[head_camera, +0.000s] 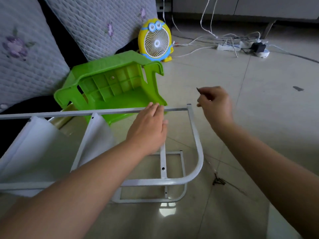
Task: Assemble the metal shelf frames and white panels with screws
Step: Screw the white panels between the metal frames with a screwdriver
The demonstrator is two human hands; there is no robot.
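A white metal shelf frame with a rounded corner stands in front of me, its top bar running left to right. Straight fingers of my left hand rest on that top bar near its right end. To the right and just above the frame's corner, my right hand pinches a small dark screw between its fingertips. Two white panels are fitted into the frame on the left. A second frame lies flat on the floor underneath. Several loose screws lie on the tiles at the right.
A green plastic stool lies tipped over just behind the frame. A yellow cartoon fan stands further back. Quilted grey cushions fill the left. A power strip and white cables lie on the tiled floor at the back right.
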